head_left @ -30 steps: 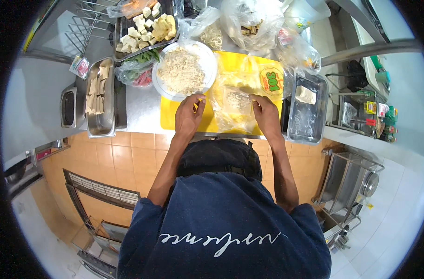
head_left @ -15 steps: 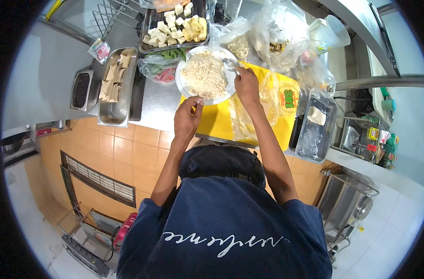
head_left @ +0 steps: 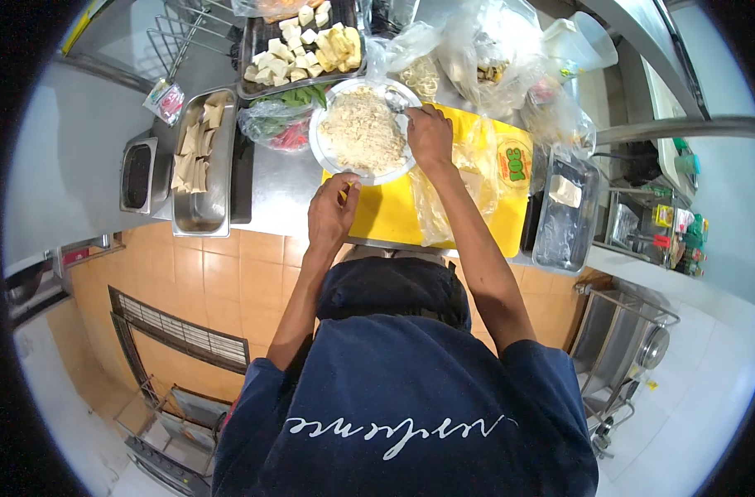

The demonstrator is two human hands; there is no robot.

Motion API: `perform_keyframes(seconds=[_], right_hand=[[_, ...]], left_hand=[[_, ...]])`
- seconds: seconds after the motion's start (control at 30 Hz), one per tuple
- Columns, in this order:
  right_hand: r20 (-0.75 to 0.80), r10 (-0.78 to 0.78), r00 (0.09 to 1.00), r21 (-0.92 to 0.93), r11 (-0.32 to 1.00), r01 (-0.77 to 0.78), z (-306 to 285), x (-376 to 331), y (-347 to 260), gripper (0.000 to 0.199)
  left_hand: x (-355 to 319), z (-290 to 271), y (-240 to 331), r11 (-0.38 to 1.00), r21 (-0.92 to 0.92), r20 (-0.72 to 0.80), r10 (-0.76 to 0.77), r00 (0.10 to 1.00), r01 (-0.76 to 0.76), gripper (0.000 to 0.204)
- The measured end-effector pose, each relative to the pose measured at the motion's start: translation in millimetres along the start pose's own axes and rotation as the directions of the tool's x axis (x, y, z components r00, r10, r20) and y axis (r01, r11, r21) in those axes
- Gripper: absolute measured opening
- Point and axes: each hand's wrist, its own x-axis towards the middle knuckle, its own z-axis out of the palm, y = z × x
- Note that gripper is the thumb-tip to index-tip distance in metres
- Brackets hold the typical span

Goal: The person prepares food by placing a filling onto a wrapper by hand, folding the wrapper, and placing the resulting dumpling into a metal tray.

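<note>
A white round plate (head_left: 317,151) heaped with pale, crumbly food (head_left: 363,129) rests at the far left part of the yellow cutting board (head_left: 379,217). My left hand (head_left: 332,212) pinches the plate's near rim between curled fingers and thumb. At the plate's right side, my right hand (head_left: 430,139) is closed around a metal spoon (head_left: 396,100), whose bowl lies at the far right edge of the heap. Beside my right forearm, a clear plastic bag (head_left: 430,209) lies crumpled on the board.
Beyond the plate stands a tray of white and yellow cubes (head_left: 282,56). Bagged greens (head_left: 270,120) lie left, near a steel pan (head_left: 215,209) with folded brown pieces (head_left: 194,153). Clear bags of food (head_left: 487,62) stand far right; a metal tray (head_left: 561,240) sits right of the board.
The spoon and my right hand have shifted slightly away from me and to the left along the plate's right side. My left hand keeps its place at the near rim.
</note>
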Motion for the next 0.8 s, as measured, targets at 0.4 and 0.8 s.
perform_keyframes(seconds=[0.4,0.8], right_hand=[[-0.076,-0.046,0.996,0.240,0.969,0.063,-77,-45,63,0.017],[0.039,-0.026,0.999,0.191,0.981,0.018,-83,-110,133,0.014]], left_hand=[[-16,50,31,0.999,-0.012,0.191,0.043,0.981,-0.042,0.018],[-22,103,43,0.974,0.191,0.249,0.071,0.966,-0.121,0.023]])
